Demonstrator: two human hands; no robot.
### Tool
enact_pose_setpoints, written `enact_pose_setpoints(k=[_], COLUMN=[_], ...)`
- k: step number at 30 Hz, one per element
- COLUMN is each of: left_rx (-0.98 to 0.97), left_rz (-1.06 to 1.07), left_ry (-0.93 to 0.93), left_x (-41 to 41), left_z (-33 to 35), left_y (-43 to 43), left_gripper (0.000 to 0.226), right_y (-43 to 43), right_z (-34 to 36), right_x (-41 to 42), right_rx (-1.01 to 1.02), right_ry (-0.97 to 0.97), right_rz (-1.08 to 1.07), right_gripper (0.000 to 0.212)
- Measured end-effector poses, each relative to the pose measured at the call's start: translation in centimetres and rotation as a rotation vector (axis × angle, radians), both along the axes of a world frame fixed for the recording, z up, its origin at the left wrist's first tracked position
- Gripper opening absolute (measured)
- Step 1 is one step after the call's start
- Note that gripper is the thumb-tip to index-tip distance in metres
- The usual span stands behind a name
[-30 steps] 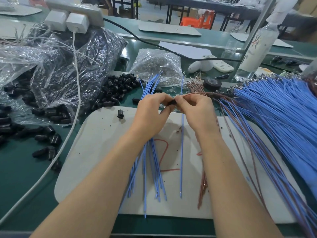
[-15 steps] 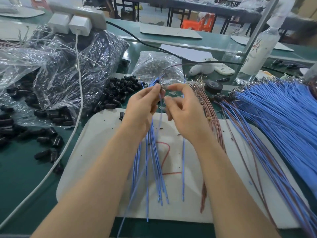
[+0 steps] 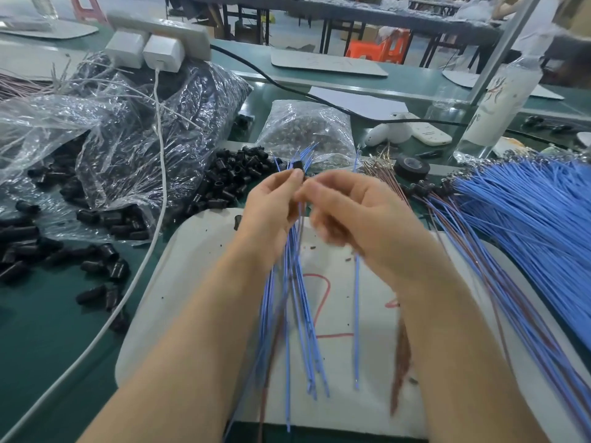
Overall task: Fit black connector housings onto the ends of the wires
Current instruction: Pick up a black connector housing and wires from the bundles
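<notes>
I see the small black plastic connector housing pinched at the fingertips of the left hand. A bundle of thin blue wires runs down past its palm. The right hand is just beside it, blurred, and I cannot tell whether it holds anything. A heap of loose black housings lies left of the left hand, and a wide sheaf of blue wires lies right of the right hand.

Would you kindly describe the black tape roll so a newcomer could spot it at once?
Find the big fan of blue wires on the right. Just left of its far end lies the black tape roll. Unlike the small black housings piled leftward, it is a flat ring with a hole.
</notes>
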State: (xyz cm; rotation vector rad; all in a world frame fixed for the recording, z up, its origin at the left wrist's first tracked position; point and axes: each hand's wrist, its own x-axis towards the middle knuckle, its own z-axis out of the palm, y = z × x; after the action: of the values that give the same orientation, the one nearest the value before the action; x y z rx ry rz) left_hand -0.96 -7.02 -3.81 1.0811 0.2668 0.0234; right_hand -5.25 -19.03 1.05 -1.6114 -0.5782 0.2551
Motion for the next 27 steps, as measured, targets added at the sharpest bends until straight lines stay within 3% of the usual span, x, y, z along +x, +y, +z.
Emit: enact_pose_setpoints(k=[2,3,8,16,27], left_rx=[0.017,0.052,0.174,0.258,0.2], left_rz=[0.01,-0.003,-0.046,-0.012,0.027], left_ry=[-0.086,-0.11,-0.186,-0.238,-0.254], left_x=[-0.1,-0.2,-0.4,-0.7,-0.9], left_z=[-0.1,0.0,-0.4,-0.6,-0.3], left_y=[-0.4,-0.6,-1.1,-1.2,-1.3], left_gripper=[0.01,0.012,0.006,0.005,0.005], right_y=[-0.4,-0.4,0.1,-0.2,0.1], right_z=[-1.6,-2.2,-4.0,-4.1,-4.3], right_x=[1.6,1.9,2.5,2.6,2.4], right_rx=[-0.291,-0.394,-0.342,-0.274,-0.133], right_ry=[-0.122,-0.125,-0.068,-0.003,0.141], right_rz=[-0.42,-0.494,-0.515,-0.483,-0.386], right_gripper=[0.01,0.011,0.007,0.019,0.014])
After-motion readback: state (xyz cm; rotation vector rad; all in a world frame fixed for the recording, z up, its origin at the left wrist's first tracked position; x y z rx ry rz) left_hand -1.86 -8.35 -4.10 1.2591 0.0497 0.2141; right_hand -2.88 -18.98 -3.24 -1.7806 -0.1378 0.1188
